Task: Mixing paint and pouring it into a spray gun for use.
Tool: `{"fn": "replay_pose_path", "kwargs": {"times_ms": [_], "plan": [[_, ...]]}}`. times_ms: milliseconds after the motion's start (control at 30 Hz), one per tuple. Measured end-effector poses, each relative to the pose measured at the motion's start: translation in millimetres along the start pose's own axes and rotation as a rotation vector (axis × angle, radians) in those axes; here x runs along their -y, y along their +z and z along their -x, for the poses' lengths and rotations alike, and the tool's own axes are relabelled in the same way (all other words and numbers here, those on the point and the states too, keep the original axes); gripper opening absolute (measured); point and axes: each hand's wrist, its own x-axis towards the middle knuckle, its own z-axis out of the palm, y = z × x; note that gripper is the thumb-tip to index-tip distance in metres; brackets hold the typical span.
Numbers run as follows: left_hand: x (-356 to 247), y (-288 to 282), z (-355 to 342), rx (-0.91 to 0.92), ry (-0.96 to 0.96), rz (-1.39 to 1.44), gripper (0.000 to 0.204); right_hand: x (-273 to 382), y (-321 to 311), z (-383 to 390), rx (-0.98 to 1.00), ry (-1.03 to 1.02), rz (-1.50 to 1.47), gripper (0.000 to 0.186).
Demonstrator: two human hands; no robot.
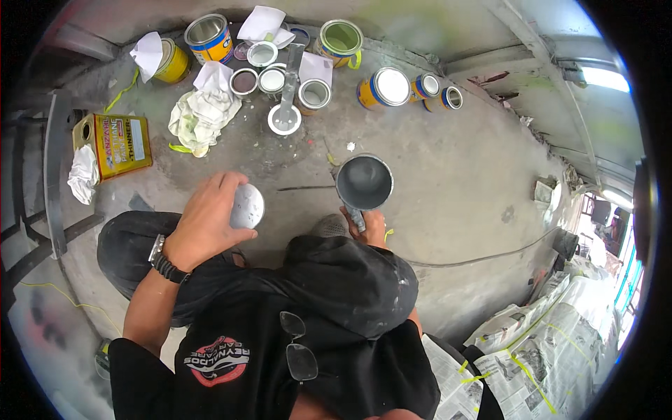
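My left hand (210, 213) is closed round the edge of a round, pale lid (248, 206) with small dark specks, held above the floor left of centre. In front of my right knee, my right hand (369, 228) grips the grey handle of what looks like a spray gun (365, 182). Its wide, open cup faces up and is dark grey inside. My right fingers are partly hidden under the handle. Lid and cup are apart. Ahead of the cup, a flat stirring stick (290, 80) lies across a small white-rimmed can (285, 120).
Several paint cans stand ahead, including an open green-lined can (341, 37) and a white-topped can (390, 87). Crumpled cloth (201, 115) lies beside them. A yellow thinner tin (122, 147) stands left. A thin hose (483, 261) crosses the floor; newspaper-covered items (546, 343) lie right.
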Motion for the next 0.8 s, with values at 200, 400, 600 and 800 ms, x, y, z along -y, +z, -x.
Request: {"fn": "replay_pose_path", "kwargs": {"times_ms": [200, 400, 600, 800], "plan": [[2, 0, 5, -0.023, 0.040, 0.008, 0.076, 22, -17, -21, 0.002, 0.052, 0.101, 0.032], [4, 1, 8, -0.048, 0.047, 0.019, 0.078, 34, -29, -47, 0.053, 0.068, 0.317, 0.050], [8, 6, 15, -0.039, 0.054, 0.020, 0.078, 56, -36, -74, 0.222, 0.204, 0.559, 0.074], [10, 2, 20, -0.052, 0.057, 0.031, 0.078, 64, -31, -92, 0.268, 0.180, 0.818, 0.063]]}}
